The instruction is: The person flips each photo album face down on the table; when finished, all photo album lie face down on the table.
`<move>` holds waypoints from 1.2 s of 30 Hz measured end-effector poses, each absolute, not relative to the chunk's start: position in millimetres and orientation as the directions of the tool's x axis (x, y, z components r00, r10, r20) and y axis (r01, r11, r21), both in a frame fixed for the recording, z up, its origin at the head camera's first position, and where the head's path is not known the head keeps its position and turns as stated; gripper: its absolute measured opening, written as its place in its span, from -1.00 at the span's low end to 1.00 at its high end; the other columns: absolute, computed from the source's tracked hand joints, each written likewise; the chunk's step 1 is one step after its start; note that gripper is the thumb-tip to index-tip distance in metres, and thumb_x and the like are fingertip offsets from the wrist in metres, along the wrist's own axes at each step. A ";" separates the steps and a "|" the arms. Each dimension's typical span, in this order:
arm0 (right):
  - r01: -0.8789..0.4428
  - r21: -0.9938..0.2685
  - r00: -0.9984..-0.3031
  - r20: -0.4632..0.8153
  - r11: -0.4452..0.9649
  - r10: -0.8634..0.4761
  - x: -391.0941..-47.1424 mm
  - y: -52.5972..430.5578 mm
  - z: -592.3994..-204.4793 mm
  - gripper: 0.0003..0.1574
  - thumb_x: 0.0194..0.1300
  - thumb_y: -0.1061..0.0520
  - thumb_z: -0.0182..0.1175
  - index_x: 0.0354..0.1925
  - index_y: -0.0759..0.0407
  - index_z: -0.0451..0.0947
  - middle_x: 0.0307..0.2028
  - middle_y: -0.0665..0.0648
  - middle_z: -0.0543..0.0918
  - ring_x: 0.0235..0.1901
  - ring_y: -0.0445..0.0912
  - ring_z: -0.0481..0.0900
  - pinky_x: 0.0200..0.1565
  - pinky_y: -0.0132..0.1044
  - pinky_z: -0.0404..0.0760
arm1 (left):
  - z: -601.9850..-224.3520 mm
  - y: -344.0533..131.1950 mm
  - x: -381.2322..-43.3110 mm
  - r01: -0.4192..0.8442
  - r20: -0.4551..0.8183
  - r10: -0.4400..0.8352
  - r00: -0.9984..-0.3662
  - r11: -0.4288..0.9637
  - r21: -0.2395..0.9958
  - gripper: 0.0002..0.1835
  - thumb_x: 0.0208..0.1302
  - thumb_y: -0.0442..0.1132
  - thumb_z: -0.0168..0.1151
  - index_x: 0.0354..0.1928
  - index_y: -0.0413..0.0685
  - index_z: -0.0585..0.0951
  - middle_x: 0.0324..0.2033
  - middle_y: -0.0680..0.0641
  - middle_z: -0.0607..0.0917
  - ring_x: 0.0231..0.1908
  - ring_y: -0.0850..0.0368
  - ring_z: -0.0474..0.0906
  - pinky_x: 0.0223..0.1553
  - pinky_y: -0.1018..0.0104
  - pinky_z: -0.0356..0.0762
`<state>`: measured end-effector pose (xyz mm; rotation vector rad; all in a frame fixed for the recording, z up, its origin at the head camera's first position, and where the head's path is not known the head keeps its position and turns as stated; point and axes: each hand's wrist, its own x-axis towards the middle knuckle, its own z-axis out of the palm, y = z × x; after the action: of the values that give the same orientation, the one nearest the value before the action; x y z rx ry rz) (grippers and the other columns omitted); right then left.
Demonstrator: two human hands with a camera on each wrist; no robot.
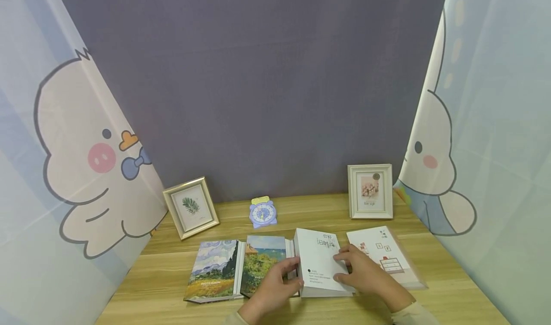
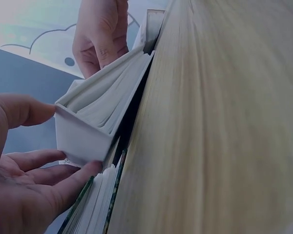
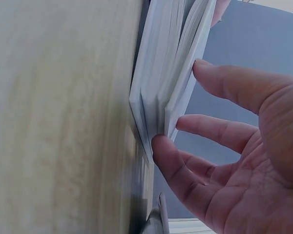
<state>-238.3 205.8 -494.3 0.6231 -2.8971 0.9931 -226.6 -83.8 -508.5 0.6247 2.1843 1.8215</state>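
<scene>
A thick white photo album with dark lettering lies tilted between two hands, its pages slightly fanned. My left hand grips it at the spine, thumb on the cover's edge and fingertips low against the spine in the left wrist view. At the opposite edge, my right hand holds the cover with thumb and fingers, one fingertip at the page ends in the right wrist view. Left of it lies a landscape-painted album, overlapped by the left hand. Another white album with a red drawing sits under the right forearm's side.
A second painted album lies at the left of the row. Behind stand a gold picture frame, a purple clock-shaped piece and a white frame. A grey curtain and printed side curtains border the wooden table.
</scene>
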 end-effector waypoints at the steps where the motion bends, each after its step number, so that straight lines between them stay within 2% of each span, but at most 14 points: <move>1: -0.370 -0.586 -0.922 0.137 0.721 -0.362 -238.6 205.9 -495.0 -0.30 0.14 -0.05 0.60 0.15 0.27 0.69 0.12 0.12 0.55 -0.07 -0.09 0.55 -0.08 -0.19 0.67 | -508.1 -83.7 -226.1 0.182 0.100 0.457 -0.884 0.139 0.973 -0.41 0.44 -0.38 0.30 0.44 -0.38 0.42 0.41 -0.37 0.46 0.43 -0.36 0.35 0.26 0.08 0.58; 4: -0.367 -0.592 -0.923 0.136 0.717 -0.360 -239.5 206.5 -495.9 -0.31 0.14 -0.07 0.61 0.15 0.24 0.70 0.12 0.11 0.55 -0.05 -0.08 0.56 -0.08 -0.18 0.67 | -507.2 -83.1 -224.8 0.209 0.123 0.445 -0.887 0.149 0.967 -0.40 0.43 -0.35 0.32 0.44 -0.36 0.43 0.42 -0.34 0.46 0.43 -0.34 0.35 0.36 -0.17 0.42; 7: -0.365 -0.600 -0.923 0.136 0.712 -0.359 -239.7 206.8 -496.3 -0.31 0.15 -0.08 0.60 0.16 0.22 0.69 0.12 0.10 0.55 -0.05 -0.07 0.55 -0.09 -0.18 0.66 | -506.4 -82.7 -224.0 0.231 0.143 0.436 -0.889 0.156 0.960 -0.40 0.43 -0.33 0.33 0.44 -0.35 0.43 0.42 -0.32 0.47 0.43 -0.33 0.36 0.40 -0.27 0.31; 11: -0.360 -0.618 -0.924 0.131 0.699 -0.360 -239.0 207.0 -496.4 -0.31 0.17 -0.08 0.59 0.18 0.20 0.68 0.13 0.12 0.54 -0.02 -0.05 0.56 -0.05 -0.12 0.68 | -506.8 -82.1 -224.1 0.238 0.160 0.427 -0.890 0.135 0.962 -0.40 0.42 -0.34 0.33 0.43 -0.36 0.44 0.42 -0.33 0.46 0.43 -0.34 0.34 0.38 -0.23 0.36; 16: -0.368 -0.645 -0.917 0.136 0.670 -0.374 -238.3 207.7 -496.4 -0.31 0.20 -0.06 0.57 0.20 0.22 0.66 0.15 0.16 0.53 0.02 0.02 0.60 -0.01 0.02 0.71 | -507.6 -81.3 -224.1 0.215 0.156 0.420 -0.894 0.097 0.972 -0.39 0.42 -0.36 0.32 0.45 -0.35 0.42 0.45 -0.36 0.40 0.43 -0.38 0.32 0.33 -0.07 0.48; 20: -0.372 -0.655 -0.915 0.138 0.658 -0.380 -238.4 207.5 -496.0 -0.32 0.21 -0.06 0.57 0.20 0.21 0.66 0.15 0.15 0.54 0.03 0.06 0.62 0.00 0.05 0.72 | -507.5 -81.0 -224.1 0.194 0.149 0.416 -0.897 0.067 0.979 -0.39 0.42 -0.37 0.31 0.46 -0.33 0.42 0.47 -0.38 0.36 0.41 -0.42 0.34 0.30 0.02 0.52; 26: -0.372 -0.672 -0.913 0.143 0.640 -0.381 -239.3 207.3 -496.3 -0.35 0.24 -0.07 0.54 0.21 0.16 0.65 0.16 0.16 0.55 0.03 0.11 0.66 0.00 0.09 0.73 | -508.3 -81.5 -225.1 0.223 0.190 0.394 -0.899 0.038 0.974 -0.43 0.42 -0.37 0.30 0.43 -0.32 0.45 0.49 -0.35 0.34 0.42 -0.40 0.33 0.41 -0.19 0.33; 29: -0.377 -0.681 -0.910 0.147 0.628 -0.386 -239.9 207.7 -497.3 -0.36 0.26 -0.08 0.53 0.21 0.14 0.64 0.17 0.15 0.56 0.04 0.13 0.66 0.01 0.12 0.72 | -509.0 -82.0 -225.7 0.255 0.225 0.372 -0.901 0.032 0.966 -0.44 0.40 -0.37 0.31 0.41 -0.30 0.48 0.48 -0.33 0.37 0.41 -0.39 0.35 0.41 -0.24 0.31; 33: -0.390 -0.689 -0.904 0.162 0.611 -0.395 -240.2 207.8 -498.1 -0.37 0.27 -0.11 0.51 0.20 0.11 0.64 0.16 0.12 0.58 0.05 0.11 0.66 0.02 0.06 0.72 | -509.3 -81.9 -226.9 0.276 0.262 0.340 -0.903 -0.007 0.961 -0.44 0.38 -0.40 0.31 0.40 -0.31 0.49 0.45 -0.32 0.42 0.40 -0.37 0.37 0.36 -0.03 0.45; 36: -0.411 -0.702 -0.894 0.185 0.582 -0.408 -240.5 207.3 -498.3 -0.37 0.29 -0.11 0.50 0.21 0.12 0.63 0.15 0.11 0.59 0.03 0.11 0.66 -0.03 -0.08 0.73 | -509.0 -81.8 -227.8 0.263 0.271 0.326 -0.906 -0.067 0.962 -0.44 0.38 -0.45 0.30 0.40 -0.34 0.48 0.44 -0.34 0.40 0.41 -0.38 0.35 0.28 0.18 0.54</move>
<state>-240.5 207.3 -498.3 0.7218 -2.7905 1.2390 -227.8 -81.8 -509.0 0.6683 2.1139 2.1620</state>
